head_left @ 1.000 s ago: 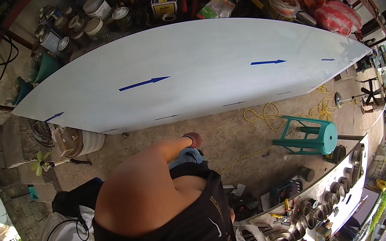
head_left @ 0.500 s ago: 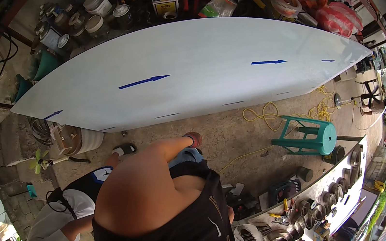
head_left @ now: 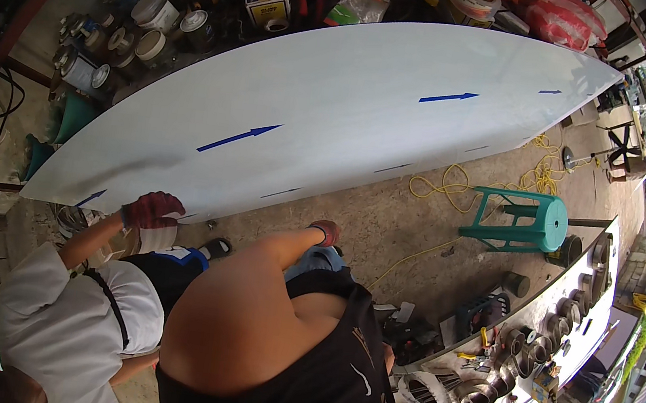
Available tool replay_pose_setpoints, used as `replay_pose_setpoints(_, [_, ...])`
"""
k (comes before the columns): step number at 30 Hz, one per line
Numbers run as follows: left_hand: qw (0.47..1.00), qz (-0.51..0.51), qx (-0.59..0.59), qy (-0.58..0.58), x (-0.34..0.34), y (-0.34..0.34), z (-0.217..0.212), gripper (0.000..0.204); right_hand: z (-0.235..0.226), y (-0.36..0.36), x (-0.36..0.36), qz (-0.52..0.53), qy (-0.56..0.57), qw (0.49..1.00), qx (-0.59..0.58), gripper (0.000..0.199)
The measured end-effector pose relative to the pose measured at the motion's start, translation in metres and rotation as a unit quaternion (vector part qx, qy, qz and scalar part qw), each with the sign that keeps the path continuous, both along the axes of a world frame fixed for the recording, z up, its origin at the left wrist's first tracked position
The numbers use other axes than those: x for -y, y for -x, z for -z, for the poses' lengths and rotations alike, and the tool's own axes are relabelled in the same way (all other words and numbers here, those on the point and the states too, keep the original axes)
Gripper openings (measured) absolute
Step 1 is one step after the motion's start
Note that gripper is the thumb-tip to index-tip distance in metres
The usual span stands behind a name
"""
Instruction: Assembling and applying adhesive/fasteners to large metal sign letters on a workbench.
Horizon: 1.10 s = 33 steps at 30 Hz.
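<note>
A co-worker's gloved hand (head_left: 152,210) has come to the white board's (head_left: 334,113) near edge. Beside that edge, the person's gloved right hand (head_left: 325,231) hangs; finger state unclear. Lifting evenly seems wise.

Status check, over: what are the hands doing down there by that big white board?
Left hand gloved, at lower edge of white board, grip unclear. Right hand out of view. Co-worker's red-gloved hand on the board's edge, left end.

left hand out of view | right hand (head_left: 325,231) gloved, grip unclear | board (head_left: 334,113) underside hidden
</note>
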<state>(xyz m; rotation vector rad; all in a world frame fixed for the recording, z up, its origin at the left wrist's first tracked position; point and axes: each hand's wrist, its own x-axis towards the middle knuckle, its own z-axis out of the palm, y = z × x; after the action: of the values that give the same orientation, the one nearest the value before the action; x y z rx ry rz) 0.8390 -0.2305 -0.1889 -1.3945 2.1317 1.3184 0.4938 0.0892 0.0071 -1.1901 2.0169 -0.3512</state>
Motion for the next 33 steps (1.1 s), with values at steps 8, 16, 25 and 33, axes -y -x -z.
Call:
replay_pose_setpoints(8, [0.999,0.035,0.015,0.000,0.010,0.023,-0.031,0.027,0.017,0.008,-0.030,0.055,0.000,0.998,0.032,0.024])
replay_pose_setpoints(16, [0.999,0.012,0.010,0.051,0.017,0.044,0.018,0.023,-0.002,0.004,-0.030,0.106,0.012,0.992,0.068,0.028])
replay_pose_setpoints(25, [0.997,0.058,-0.043,0.008,-0.038,0.159,0.007,0.018,0.038,0.074,-0.113,0.120,0.031,0.989,0.083,0.027])
replay_pose_setpoints(33, [0.901,0.218,-0.374,-0.024,-0.146,0.323,-0.395,0.018,-0.045,0.072,-0.123,0.248,0.072,0.966,0.015,0.023])
